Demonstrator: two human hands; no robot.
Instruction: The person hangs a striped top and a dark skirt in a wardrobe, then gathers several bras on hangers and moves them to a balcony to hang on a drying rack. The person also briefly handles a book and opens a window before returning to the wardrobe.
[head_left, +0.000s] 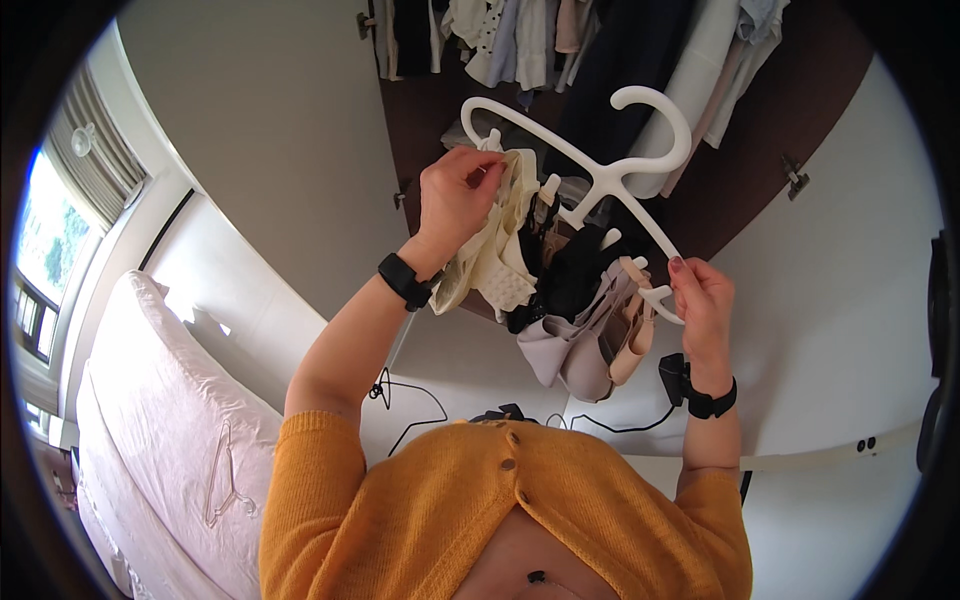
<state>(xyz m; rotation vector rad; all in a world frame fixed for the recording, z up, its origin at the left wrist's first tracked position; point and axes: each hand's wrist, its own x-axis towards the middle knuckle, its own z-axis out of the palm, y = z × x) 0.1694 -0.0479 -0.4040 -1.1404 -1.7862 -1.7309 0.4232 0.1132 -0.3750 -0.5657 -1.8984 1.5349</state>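
A white plastic multi-hook hanger (570, 146) is held up at a tilt in front of me. My right hand (701, 296) grips its right end, thumb on top. My left hand (461, 191) is at the other end, finger and thumb pinching the strap of a cream bra (502, 262) beside a peg. Black lingerie (574, 274) hangs from the middle pegs. Nearer my right hand hang a grey-mauve bra (589, 367) and a beige bra (636, 341). How each strap sits on its peg is partly hidden.
Beyond the hanger is an open dark-brown wardrobe (817, 97) with hanging shirts (517, 41) and a long dark garment (622, 60). A grey door (262, 135) stands left. A wire hanger (225, 487) lies on the pink bed (165, 420). Black cable (630, 430) runs from my right wrist.
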